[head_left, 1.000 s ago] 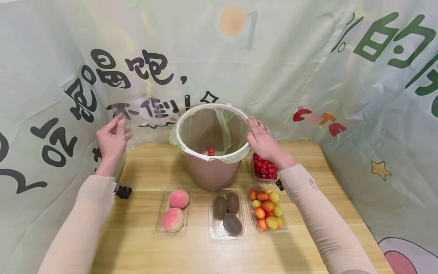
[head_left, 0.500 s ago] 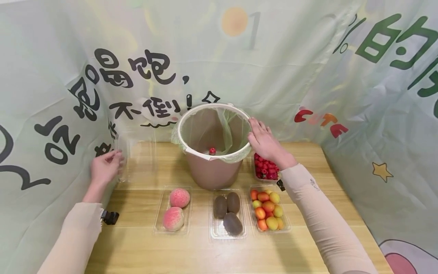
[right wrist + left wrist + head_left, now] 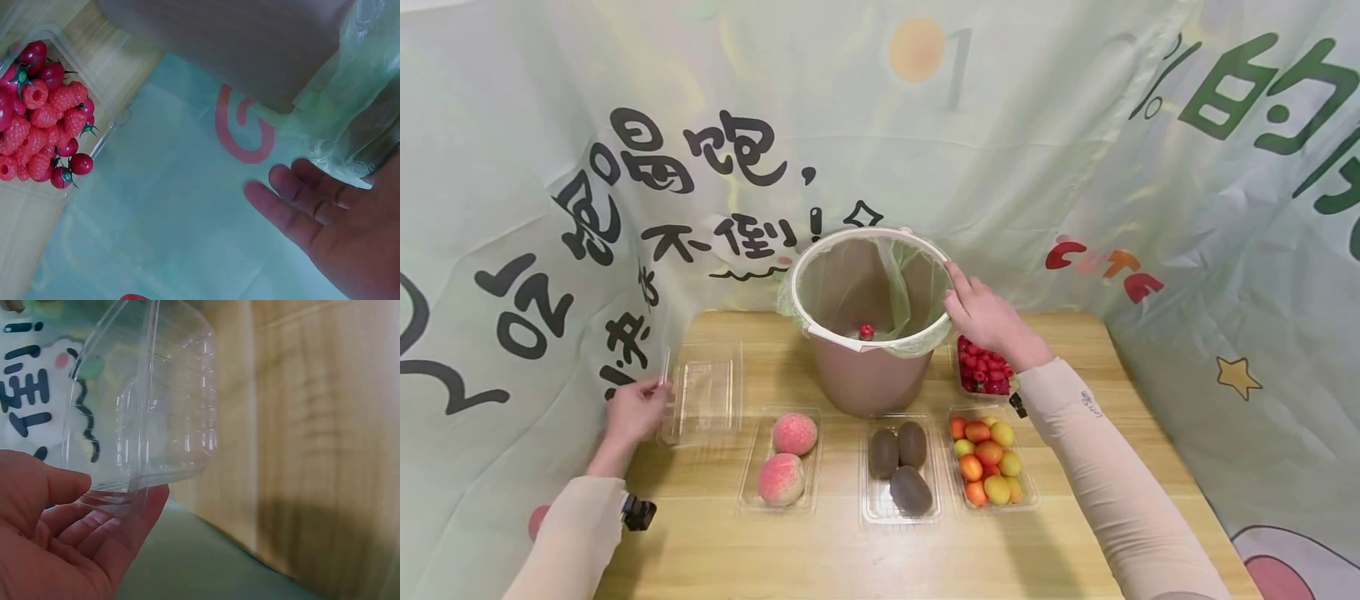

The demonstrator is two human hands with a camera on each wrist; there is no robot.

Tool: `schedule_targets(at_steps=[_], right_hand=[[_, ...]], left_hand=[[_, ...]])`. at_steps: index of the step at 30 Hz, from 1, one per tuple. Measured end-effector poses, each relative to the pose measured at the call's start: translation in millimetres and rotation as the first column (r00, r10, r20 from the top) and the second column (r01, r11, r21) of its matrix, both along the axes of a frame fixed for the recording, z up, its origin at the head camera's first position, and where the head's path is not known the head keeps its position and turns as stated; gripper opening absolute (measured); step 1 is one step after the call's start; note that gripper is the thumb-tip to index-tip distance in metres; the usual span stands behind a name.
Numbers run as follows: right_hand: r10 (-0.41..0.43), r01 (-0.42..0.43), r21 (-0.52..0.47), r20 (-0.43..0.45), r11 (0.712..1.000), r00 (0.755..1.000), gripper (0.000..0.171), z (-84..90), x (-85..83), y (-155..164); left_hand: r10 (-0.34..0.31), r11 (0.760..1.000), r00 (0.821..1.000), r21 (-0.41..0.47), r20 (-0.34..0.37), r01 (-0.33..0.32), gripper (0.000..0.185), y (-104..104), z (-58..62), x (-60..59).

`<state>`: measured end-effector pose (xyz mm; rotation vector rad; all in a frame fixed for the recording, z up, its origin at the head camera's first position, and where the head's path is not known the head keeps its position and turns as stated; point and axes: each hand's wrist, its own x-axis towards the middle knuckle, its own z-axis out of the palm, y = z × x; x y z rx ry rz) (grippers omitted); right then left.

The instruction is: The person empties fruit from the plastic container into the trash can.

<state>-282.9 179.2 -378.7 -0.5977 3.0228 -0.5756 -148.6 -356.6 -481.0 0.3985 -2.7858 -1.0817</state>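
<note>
My left hand [image 3: 638, 407] pinches the near rim of an empty clear plastic tray [image 3: 702, 393], thumb on top and fingers under it. In the left wrist view the left hand [image 3: 115, 501] holds the clear tray [image 3: 162, 394] tilted just above the wooden table [image 3: 820, 550]. My right hand [image 3: 981, 312] rests with straight fingers on the right rim of a brown bucket [image 3: 867, 379] lined with a green bag [image 3: 901, 287]. One small red fruit [image 3: 866, 332] lies inside the bucket. The right wrist view shows the right hand [image 3: 297, 205] flat beside the green bag [image 3: 340, 125].
Three clear trays line the front: peaches [image 3: 784, 460], kiwis [image 3: 901, 468] and small orange and yellow fruits [image 3: 987, 461]. A tray of raspberries and cherry tomatoes [image 3: 982, 368] sits right of the bucket. Printed cloth [image 3: 1075, 150] walls in the table on three sides.
My left hand has come down from beside the backdrop and brought the clear tray low over the table, left of the bucket. The right hand has stayed on the rim.
</note>
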Motion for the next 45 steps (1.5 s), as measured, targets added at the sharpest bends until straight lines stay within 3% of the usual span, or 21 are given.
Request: schedule_targets(at_steps=[5, 12, 28, 37, 45], right_hand=[[0.017, -0.018, -0.028, -0.028, 0.999, 0.999, 0.07, -0.7, -0.5, 0], [0.039, -0.04, -0.034, -0.045, 0.999, 0.998, 0.07, -0.3, -0.6, 1], [0.048, -0.048, -0.033, -0.013, 0.998, 0.999, 0.071, 0.9, -1.1, 0], [0.048, -0.049, -0.039, -0.016, 0.998, 0.999, 0.07, 1.1, -0.4, -1], [0.053, -0.055, -0.039, -0.039, 0.998, 0.998, 0.069, -0.5, -1.3, -1]], left_hand=[[-0.034, 0.997, 0.999, -0.072, 0.0, 0.034, 0.038, -6, -13.1, 8.3], [-0.056, 0.99, 0.994, -0.12, 0.097, 0.068, 0.042, -14, -30.1, 19.8], [-0.064, 0.99, 0.979, -0.108, 0.193, 0.086, 0.043, -21, -56.4, 28.0], [-0.039, 0.999, 0.982, 0.025, 0.187, 0.035, 0.043, -19, -61.5, 30.1], [-0.043, 0.999, 0.973, -0.021, 0.227, 0.049, 0.048, -24, -63.4, 30.4]])
